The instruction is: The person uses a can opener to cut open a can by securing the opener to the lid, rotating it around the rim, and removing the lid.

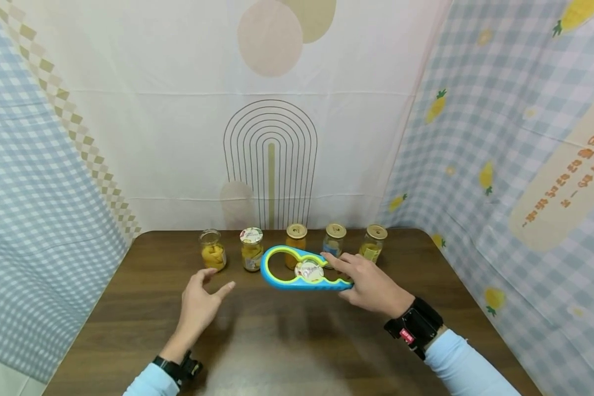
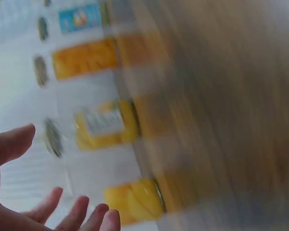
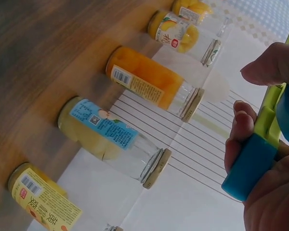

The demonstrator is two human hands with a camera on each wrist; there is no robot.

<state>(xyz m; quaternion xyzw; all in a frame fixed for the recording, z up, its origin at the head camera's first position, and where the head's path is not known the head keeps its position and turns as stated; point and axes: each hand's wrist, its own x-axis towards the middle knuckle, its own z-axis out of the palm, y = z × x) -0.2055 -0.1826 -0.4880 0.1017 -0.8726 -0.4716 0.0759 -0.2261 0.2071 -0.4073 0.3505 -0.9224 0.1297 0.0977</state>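
Note:
My right hand grips the handle end of a blue and lime-green jar opener, held level above the table. A round white printed lid shows within the opener's smaller opening. In the right wrist view, fingers curl round the opener's blue handle. My left hand is off the table, thumb and fingers spread, with nothing between them. Closest to it is a lidless glass jar of yellow fruit. Beside that jar stands another fruit jar with a white printed lid.
Along the table's back edge also stand an orange fruit jar, a blue-labelled jar and a yellow-labelled jar, each with a gold lid in the head view. Patterned cloth hangs behind the brown table. The left wrist view is blurred.

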